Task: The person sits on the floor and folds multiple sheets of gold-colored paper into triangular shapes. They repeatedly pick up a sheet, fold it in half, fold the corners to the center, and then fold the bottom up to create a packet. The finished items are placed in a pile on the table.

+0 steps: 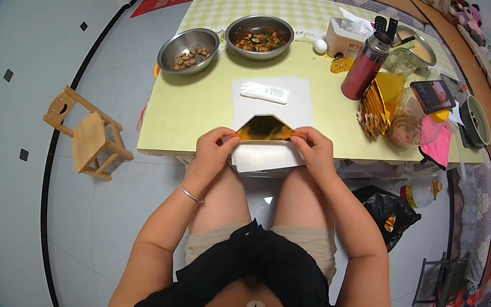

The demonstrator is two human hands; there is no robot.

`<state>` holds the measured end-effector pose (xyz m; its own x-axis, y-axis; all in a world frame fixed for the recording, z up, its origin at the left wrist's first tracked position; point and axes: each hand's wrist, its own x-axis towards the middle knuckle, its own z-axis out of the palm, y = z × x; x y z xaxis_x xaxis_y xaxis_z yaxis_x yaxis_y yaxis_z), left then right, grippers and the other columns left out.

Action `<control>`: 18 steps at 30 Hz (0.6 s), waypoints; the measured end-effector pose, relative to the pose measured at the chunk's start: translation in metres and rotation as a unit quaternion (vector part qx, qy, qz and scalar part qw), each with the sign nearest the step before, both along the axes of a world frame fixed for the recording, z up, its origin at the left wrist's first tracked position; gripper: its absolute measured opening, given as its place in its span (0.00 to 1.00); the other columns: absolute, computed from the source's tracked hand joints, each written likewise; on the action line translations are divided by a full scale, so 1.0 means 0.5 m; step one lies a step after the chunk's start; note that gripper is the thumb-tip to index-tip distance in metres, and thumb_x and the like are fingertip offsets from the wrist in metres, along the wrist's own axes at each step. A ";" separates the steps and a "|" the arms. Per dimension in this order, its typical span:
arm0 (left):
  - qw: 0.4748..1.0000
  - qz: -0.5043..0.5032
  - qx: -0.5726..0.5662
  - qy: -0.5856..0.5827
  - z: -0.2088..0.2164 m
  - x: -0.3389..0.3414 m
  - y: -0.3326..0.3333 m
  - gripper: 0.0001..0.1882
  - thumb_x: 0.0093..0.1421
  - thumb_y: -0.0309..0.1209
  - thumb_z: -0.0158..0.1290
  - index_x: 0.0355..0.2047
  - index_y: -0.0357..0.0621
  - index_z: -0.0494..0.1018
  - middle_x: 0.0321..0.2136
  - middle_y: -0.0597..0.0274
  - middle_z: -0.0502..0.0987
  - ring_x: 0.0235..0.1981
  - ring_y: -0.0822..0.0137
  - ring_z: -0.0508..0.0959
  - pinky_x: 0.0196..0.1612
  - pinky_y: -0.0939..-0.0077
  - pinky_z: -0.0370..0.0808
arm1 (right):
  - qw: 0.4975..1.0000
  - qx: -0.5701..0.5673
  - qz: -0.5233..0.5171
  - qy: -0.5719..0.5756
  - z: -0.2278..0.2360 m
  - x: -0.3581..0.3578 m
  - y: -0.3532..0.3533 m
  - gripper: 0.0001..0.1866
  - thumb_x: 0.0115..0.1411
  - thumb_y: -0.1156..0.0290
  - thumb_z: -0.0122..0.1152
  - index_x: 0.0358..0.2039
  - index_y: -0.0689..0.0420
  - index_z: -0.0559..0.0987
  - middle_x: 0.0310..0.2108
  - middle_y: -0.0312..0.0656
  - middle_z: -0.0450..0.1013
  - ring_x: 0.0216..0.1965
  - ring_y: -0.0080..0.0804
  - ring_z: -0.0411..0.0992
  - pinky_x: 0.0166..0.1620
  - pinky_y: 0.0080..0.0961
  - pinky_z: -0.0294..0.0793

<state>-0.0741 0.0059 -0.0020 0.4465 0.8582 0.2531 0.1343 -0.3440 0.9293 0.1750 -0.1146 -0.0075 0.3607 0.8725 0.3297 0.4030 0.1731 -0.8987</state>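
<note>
Between my two hands is a sheet of shiny gold foil paper (267, 129), its top corners slanting in. My left hand (215, 148) pinches its left corner between thumb and fingers, and my right hand (317, 152) pinches the right corner. The foil is held at the table's near edge, above white paper (267, 158) that reaches past that edge. Farther in lies another white area of paper (302, 92), with a small white oblong object (264, 93) on it; its kind is unclear. To the right stands a bundle of folded gold foil pieces (378, 107).
On the table (180, 117) are a steel bowl of brown nuts (191, 58), a steel bowl of food (259, 39), a red thermos (365, 70), a tissue box (344, 39) and a phone (432, 95). A small wooden chair (88, 138) stands left; a black bag (384, 217) lies right.
</note>
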 end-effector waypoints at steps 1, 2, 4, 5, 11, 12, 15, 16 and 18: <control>0.993 -0.006 -0.108 -0.055 0.004 0.000 0.009 0.07 0.61 0.22 0.60 0.40 0.38 0.77 0.29 0.60 0.81 0.29 0.69 0.82 0.32 0.78 0.76 | 0.992 -0.001 0.011 0.123 0.003 -0.001 0.002 0.12 0.62 0.80 0.63 0.46 0.61 0.76 0.33 0.39 0.80 0.30 0.23 0.76 0.36 0.21 0.75; 0.970 -0.010 -0.216 -0.108 0.020 0.004 0.014 0.06 0.63 0.21 0.58 0.41 0.39 0.76 0.30 0.61 0.81 0.27 0.73 0.81 0.30 0.81 0.76 | 0.969 -0.004 0.024 0.244 0.013 -0.006 0.004 0.10 0.64 0.80 0.63 0.45 0.61 0.75 0.33 0.38 0.79 0.29 0.20 0.75 0.34 0.18 0.74; 0.958 -0.006 -0.252 -0.139 0.028 0.010 0.022 0.06 0.64 0.21 0.58 0.40 0.39 0.74 0.28 0.60 0.81 0.25 0.73 0.82 0.29 0.83 0.78 | 0.957 0.037 0.010 0.288 0.029 -0.019 0.009 0.09 0.64 0.82 0.62 0.43 0.60 0.73 0.33 0.37 0.77 0.27 0.17 0.73 0.30 0.13 0.72; 0.951 -0.007 -0.267 -0.158 0.030 0.013 0.022 0.05 0.64 0.21 0.58 0.40 0.39 0.74 0.27 0.60 0.81 0.25 0.72 0.82 0.29 0.83 0.79 | 0.955 0.053 0.006 0.293 0.028 -0.020 0.011 0.09 0.64 0.82 0.62 0.43 0.60 0.74 0.33 0.37 0.77 0.27 0.17 0.73 0.31 0.13 0.72; 0.934 -0.014 -0.300 -0.195 0.025 0.015 0.020 0.05 0.65 0.21 0.57 0.41 0.36 0.75 0.29 0.58 0.81 0.27 0.69 0.83 0.30 0.80 0.82 | 0.962 0.084 -0.022 0.259 0.032 -0.030 0.014 0.06 0.64 0.82 0.62 0.42 0.64 0.80 0.35 0.39 0.78 0.28 0.21 0.76 0.34 0.16 0.77; 0.933 -0.015 -0.299 -0.200 0.024 0.015 0.019 0.06 0.65 0.21 0.57 0.42 0.35 0.75 0.30 0.57 0.81 0.27 0.68 0.83 0.30 0.80 0.82 | 0.967 0.076 -0.021 0.242 0.029 -0.029 0.010 0.06 0.65 0.81 0.62 0.42 0.65 0.81 0.35 0.40 0.78 0.28 0.23 0.77 0.36 0.17 0.77; 0.918 -0.008 -0.325 -0.225 0.019 0.006 0.020 0.07 0.65 0.22 0.56 0.43 0.34 0.75 0.31 0.56 0.81 0.29 0.67 0.84 0.31 0.80 0.82 | 0.964 0.071 0.008 0.257 0.024 -0.031 -0.003 0.07 0.66 0.79 0.60 0.43 0.65 0.81 0.35 0.40 0.79 0.32 0.26 0.80 0.39 0.19 0.79; 0.928 -0.004 -0.311 -0.207 0.018 0.006 0.018 0.07 0.65 0.22 0.56 0.43 0.34 0.75 0.31 0.56 0.81 0.29 0.67 0.84 0.31 0.80 0.82 | 0.963 0.067 0.007 0.262 0.024 -0.031 -0.007 0.07 0.67 0.79 0.60 0.43 0.65 0.81 0.36 0.40 0.79 0.33 0.27 0.80 0.40 0.20 0.79; 0.945 0.004 -0.281 -0.169 0.023 0.005 0.014 0.06 0.65 0.21 0.56 0.42 0.33 0.75 0.31 0.57 0.81 0.29 0.67 0.84 0.33 0.79 0.82 | 0.960 0.061 0.006 0.272 0.031 -0.035 -0.014 0.07 0.68 0.78 0.59 0.44 0.65 0.81 0.36 0.40 0.79 0.34 0.28 0.81 0.42 0.21 0.79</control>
<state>-0.0718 0.0128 0.0094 0.4141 0.9028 -0.1158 -0.2022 0.2153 0.9554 0.1576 -0.1214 0.0077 0.4986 0.8445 0.1956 -0.1229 0.2923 -0.9484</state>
